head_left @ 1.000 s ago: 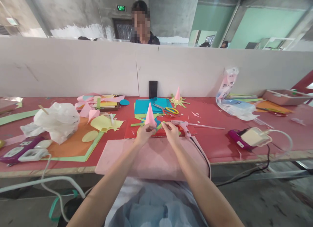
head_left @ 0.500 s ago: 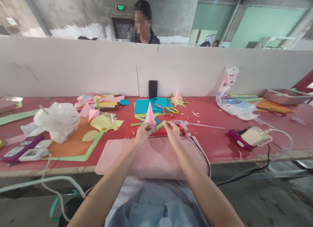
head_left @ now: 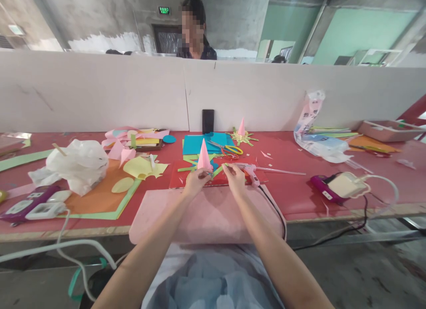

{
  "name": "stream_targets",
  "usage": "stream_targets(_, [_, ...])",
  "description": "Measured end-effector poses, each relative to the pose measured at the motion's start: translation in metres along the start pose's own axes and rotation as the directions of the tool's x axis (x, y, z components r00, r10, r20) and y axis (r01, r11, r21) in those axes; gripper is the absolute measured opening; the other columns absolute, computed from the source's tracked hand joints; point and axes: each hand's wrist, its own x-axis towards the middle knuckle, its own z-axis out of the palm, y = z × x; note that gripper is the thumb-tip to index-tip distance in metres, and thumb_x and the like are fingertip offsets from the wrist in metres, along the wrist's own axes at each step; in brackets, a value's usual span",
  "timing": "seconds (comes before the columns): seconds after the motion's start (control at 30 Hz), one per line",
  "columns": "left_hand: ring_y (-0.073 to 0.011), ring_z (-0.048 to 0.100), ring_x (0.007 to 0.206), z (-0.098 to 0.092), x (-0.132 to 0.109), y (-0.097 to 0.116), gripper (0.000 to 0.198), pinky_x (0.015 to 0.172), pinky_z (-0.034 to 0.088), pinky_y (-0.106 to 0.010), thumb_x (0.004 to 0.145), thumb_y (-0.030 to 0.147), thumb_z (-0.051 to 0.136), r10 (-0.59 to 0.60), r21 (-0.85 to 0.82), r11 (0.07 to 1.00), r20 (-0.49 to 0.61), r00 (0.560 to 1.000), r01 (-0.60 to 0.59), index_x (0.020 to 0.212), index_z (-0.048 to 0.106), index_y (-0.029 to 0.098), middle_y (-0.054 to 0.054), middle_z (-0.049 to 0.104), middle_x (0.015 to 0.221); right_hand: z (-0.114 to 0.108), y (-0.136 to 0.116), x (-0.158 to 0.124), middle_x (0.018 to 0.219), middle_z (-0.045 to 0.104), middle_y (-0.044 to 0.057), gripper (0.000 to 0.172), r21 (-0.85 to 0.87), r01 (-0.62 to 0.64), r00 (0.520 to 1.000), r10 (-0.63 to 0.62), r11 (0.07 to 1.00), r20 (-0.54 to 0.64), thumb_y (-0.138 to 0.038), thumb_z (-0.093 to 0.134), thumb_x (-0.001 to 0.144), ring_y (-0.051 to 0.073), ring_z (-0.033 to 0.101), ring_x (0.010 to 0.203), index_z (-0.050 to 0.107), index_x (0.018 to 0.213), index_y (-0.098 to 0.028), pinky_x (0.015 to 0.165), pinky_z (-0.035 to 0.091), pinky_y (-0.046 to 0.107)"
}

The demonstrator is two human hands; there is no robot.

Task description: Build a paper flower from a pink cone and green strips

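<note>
My right hand pinches the upper end of a short green paper strip. My left hand is closed, its fingertips at the strip's lower end, just in front of a pink paper cone. The cone stands upright; blue paper and green strips show around its base, part of which the left fingers hide. Beside the right hand lies a pink glue gun, its nozzle end near the fingers. Beneath the hands is a red sheet.
Yellow-handled scissors lie on blue sheets. Behind them are another pink cone on green strips and a black phone-like object. A plastic bag and paper scraps lie left. A purple power strip sits right; a person is beyond the partition.
Both hands stay almost in place, the right shifting very slightly. The strip remains between them. The person beyond the partition has moved the head slightly.
</note>
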Motion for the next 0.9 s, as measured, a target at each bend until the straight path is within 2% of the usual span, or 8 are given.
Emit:
stream_targets(0.17, [-0.0144,0.065,0.067,0.000,0.001,-0.003,0.023,0.069,0.050,-0.025,0.071,0.029,0.063,0.058,0.070,0.996,-0.007,0.998,-0.057,0.092,0.065,0.019,0.000,0.069,0.072,0.000,0.000,0.000,0.086,0.069,0.006,0.037,-0.016,0.004,1.000,-0.004,1.000,0.014,-0.050,0.057,0.073,0.020,0.061,0.081,0.066,0.086,-0.017,0.074,0.047,0.030])
stream_targets(0.37, [-0.0143,0.064,0.070,0.001,0.000,0.001,0.013,0.070,0.049,-0.025,0.072,0.030,0.060,0.056,0.108,0.992,0.009,0.998,-0.057,0.079,0.065,0.019,-0.001,0.069,0.075,0.000,-0.007,-0.005,0.091,0.068,0.006,0.035,-0.074,0.077,0.995,-0.073,0.994,0.062,-0.048,0.054,0.077,0.019,0.060,0.086,0.066,0.089,-0.018,0.079,0.045,0.030])
stream_targets(0.5, [-0.0150,0.064,0.074,-0.003,0.000,0.002,0.013,0.072,0.049,-0.026,0.074,0.028,0.057,0.047,0.089,0.995,-0.170,0.984,-0.032,0.082,0.062,0.018,-0.002,0.068,0.079,-0.007,-0.004,-0.003,0.091,0.064,0.008,0.034,-0.261,0.149,0.968,-0.195,0.954,-0.158,-0.044,0.044,0.084,0.018,0.057,0.086,0.063,0.088,-0.017,0.080,0.043,0.030])
stream_targets(0.57, [-0.0152,0.063,0.076,-0.008,0.000,0.002,0.015,0.072,0.048,-0.026,0.075,0.029,0.055,0.046,0.102,0.995,-0.266,0.963,-0.019,0.084,0.062,0.018,-0.003,0.068,0.082,-0.013,0.000,0.001,0.091,0.061,0.009,0.029,-0.410,0.102,0.927,-0.236,0.906,-0.292,-0.040,0.042,0.084,0.018,0.055,0.086,0.062,0.087,-0.017,0.081,0.042,0.030])
stream_targets(0.63, [-0.0154,0.062,0.077,-0.012,0.000,0.002,0.017,0.073,0.048,-0.026,0.077,0.031,0.053,0.042,0.135,0.991,-0.346,0.937,0.005,0.085,0.062,0.019,-0.003,0.068,0.083,-0.022,0.004,0.004,0.094,0.059,0.009,0.024,-0.521,0.017,0.909,-0.230,0.853,-0.347,-0.035,0.043,0.083,0.019,0.053,0.087,0.060,0.087,-0.019,0.081,0.041,0.031])
stream_targets(0.73, [-0.0159,0.060,0.077,-0.018,0.000,0.004,0.018,0.074,0.046,-0.028,0.077,0.032,0.052,0.060,0.215,0.976,-0.436,0.898,0.040,0.082,0.063,0.019,-0.004,0.067,0.084,-0.040,0.005,0.008,0.094,0.059,0.010,0.019,-0.641,-0.055,0.927,-0.199,0.766,-0.318,-0.033,0.047,0.080,0.023,0.052,0.091,0.058,0.082,-0.018,0.081,0.039,0.034])
stream_targets(0.83, [-0.0157,0.057,0.076,-0.019,-0.001,0.004,0.018,0.075,0.045,-0.028,0.076,0.032,0.051,0.088,0.254,0.966,-0.472,0.877,0.040,0.080,0.063,0.019,-0.004,0.065,0.084,-0.061,0.002,0.010,0.102,0.057,0.013,0.026,-0.732,-0.163,0.924,-0.158,0.662,-0.349,-0.041,0.048,0.079,0.029,0.050,0.100,0.057,0.089,-0.019,0.081,0.037,0.039])
stream_targets(0.9, [-0.0156,0.057,0.075,-0.019,-0.001,0.004,0.018,0.073,0.045,-0.028,0.076,0.032,0.050,0.091,0.262,0.964,-0.476,0.875,0.042,0.080,0.063,0.019,-0.004,0.064,0.084,-0.072,0.002,0.010,0.100,0.058,0.015,0.037,-0.773,-0.242,0.951,-0.016,0.586,-0.310,-0.051,0.050,0.077,0.031,0.052,0.098,0.056,0.092,-0.017,0.078,0.038,0.040])
